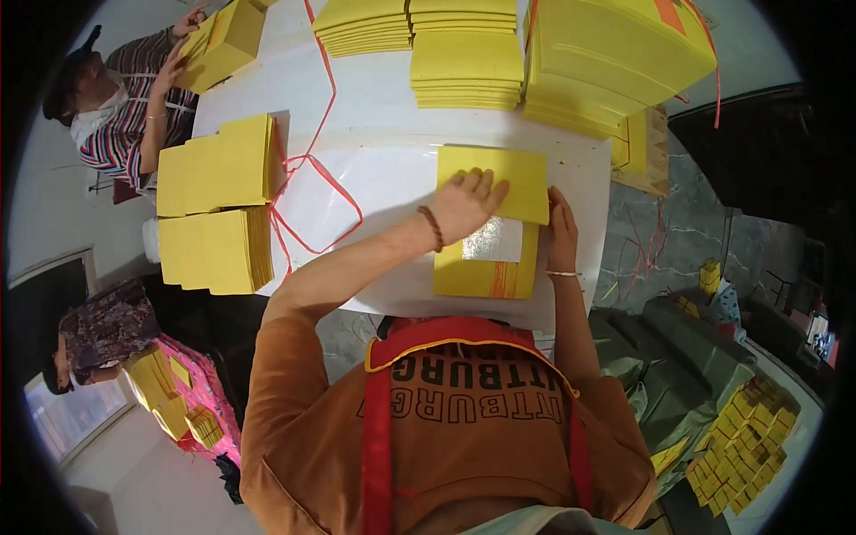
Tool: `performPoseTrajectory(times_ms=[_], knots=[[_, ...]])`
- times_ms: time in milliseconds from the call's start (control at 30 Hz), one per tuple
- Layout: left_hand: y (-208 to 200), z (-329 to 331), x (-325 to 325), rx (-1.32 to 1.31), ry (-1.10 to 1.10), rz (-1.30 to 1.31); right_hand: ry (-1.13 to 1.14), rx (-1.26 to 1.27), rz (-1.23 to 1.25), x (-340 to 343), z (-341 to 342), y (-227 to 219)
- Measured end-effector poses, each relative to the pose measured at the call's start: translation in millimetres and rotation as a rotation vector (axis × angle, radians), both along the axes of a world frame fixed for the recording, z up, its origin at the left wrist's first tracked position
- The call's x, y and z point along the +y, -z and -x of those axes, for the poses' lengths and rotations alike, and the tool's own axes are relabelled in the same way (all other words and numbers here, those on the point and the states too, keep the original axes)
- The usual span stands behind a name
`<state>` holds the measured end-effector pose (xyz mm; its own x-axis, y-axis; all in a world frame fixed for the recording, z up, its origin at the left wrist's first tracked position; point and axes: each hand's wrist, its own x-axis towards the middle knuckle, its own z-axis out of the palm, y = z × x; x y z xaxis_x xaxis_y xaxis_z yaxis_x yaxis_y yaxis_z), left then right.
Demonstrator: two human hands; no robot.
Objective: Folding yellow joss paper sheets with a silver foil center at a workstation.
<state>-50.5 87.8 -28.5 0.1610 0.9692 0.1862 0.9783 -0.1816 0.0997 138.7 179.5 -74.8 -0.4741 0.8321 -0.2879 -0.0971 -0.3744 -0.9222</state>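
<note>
The yellow paper (524,183) lies near the close edge of the counter (388,160), toward its right-hand corner; its upper part laps over the lower, where a shiny silvery patch (493,242) shows, with orange marks (504,279) below. The person's left hand (471,203) rests palm down on the upper part, fingers unclenched, gripping nothing, a brown bracelet (430,228) on the wrist; the right hand (562,234) is at the paper's right side, fingers curled by the edge, and whether they pinch it I cannot tell.

Left of the paper a red ribbon (333,89) trails from the far edge of the counter and tangles near the left edge; there two yellow stacks (217,254) stand side by side; along the far edge sit more yellow piles (465,67), and at the far right corner a big yellow bundle (615,53) with red strips over it. Beyond the left edge, a co-worker in a striped top (125,134) has both hands on a yellow block (223,45); farther off, at the lower left, more yellow stacks sit on a pink cloth (205,392); at the lower right, many small yellow packets (744,446) are heaped beside green sheeting (678,357).
</note>
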Motion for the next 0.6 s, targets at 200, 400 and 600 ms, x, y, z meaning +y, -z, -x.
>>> performPoseTrajectory(times_ms=[200, 400, 600], knots=[[-81, 85, 17, -0.419, -0.311, -0.172, -0.069, -0.053, -0.061, -6, -12, 17], [-41, 130, 112, -0.002, -0.212, -0.197, -0.098, -0.085, -0.239, -9, -12, 33], [4, 146, 130, 0.140, -0.147, -0.082, -0.110, -0.058, -0.164, -1, -5, 27]])
